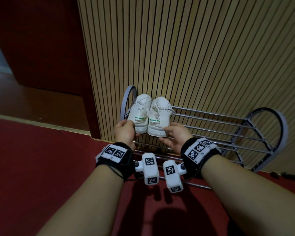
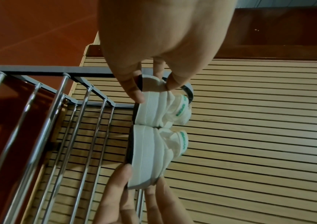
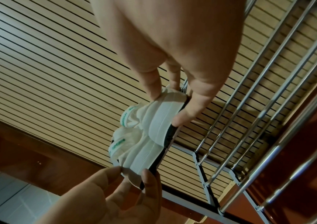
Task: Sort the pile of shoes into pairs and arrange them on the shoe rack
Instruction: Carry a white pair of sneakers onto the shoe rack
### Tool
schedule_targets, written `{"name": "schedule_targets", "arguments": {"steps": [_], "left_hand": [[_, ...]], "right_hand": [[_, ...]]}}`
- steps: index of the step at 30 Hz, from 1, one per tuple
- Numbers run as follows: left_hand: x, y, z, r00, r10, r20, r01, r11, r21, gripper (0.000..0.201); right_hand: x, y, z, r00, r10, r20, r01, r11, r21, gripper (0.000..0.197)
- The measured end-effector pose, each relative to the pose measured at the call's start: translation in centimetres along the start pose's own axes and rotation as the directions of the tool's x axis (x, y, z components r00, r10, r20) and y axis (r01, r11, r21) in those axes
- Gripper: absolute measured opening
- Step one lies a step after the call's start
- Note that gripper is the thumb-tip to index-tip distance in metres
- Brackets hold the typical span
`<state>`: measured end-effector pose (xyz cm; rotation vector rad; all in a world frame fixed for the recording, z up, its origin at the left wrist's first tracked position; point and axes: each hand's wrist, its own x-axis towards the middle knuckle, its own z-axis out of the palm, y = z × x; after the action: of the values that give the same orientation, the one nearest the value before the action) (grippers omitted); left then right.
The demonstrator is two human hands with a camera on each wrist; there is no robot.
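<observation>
Two white sneakers with green heel labels stand side by side at the left end of the metal shoe rack's (image 1: 211, 122) top tier, toes toward the wall. My left hand (image 1: 129, 123) pinches the heel of the left sneaker (image 1: 140, 111). My right hand (image 1: 167, 129) pinches the heel of the right sneaker (image 1: 160, 114). The left wrist view shows the left hand (image 2: 154, 89) with thumb above and fingers under the left sneaker's (image 2: 153, 109) sole. In the right wrist view the right hand (image 3: 168, 108) grips the right sneaker (image 3: 159, 115) the same way.
The rack stands against a slatted wooden wall (image 1: 194, 48) on red carpet (image 1: 41, 167). Bare chrome bars (image 1: 228, 132) run to the right of the sneakers, with lower tiers beneath. A dark red panel (image 1: 41, 40) is at the left. Small dark objects (image 1: 274, 175) lie on the floor at the right.
</observation>
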<state>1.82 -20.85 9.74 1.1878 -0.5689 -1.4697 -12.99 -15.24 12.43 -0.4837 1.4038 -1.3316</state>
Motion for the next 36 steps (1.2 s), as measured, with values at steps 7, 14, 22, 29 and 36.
{"name": "schedule_targets", "arguments": {"steps": [7, 14, 22, 29, 36], "left_hand": [[0.3, 0.0, -0.4, 0.999, 0.001, -0.038, -0.001, 1.000, 0.015, 0.036], [0.8, 0.0, -0.3, 0.997, 0.017, -0.076, -0.017, 1.000, 0.007, 0.035], [0.6, -0.1, -0.4, 0.997, -0.018, -0.079, 0.020, 1.000, 0.024, 0.033], [-0.3, 0.0, -0.8, 0.997, 0.009, -0.080, 0.000, 0.993, 0.120, 0.050], [-5.4, 0.9, 0.1, 0.979, 0.197, -0.057, -0.155, 0.891, 0.427, 0.057]], "right_hand": [[0.4, 0.2, 0.6, 1.000, -0.008, -0.026, 0.007, 1.000, -0.025, 0.036], [0.6, 0.6, 1.0, 1.000, -0.004, -0.025, 0.003, 1.000, -0.030, 0.040], [0.4, 1.0, 1.2, 1.000, 0.007, -0.031, -0.009, 0.997, -0.076, 0.043], [-1.4, 0.7, 0.4, 0.997, 0.075, -0.001, -0.074, 0.977, -0.199, 0.045], [-6.9, -0.7, -2.6, 0.998, 0.004, -0.060, -0.018, 0.971, -0.237, 0.049]]}}
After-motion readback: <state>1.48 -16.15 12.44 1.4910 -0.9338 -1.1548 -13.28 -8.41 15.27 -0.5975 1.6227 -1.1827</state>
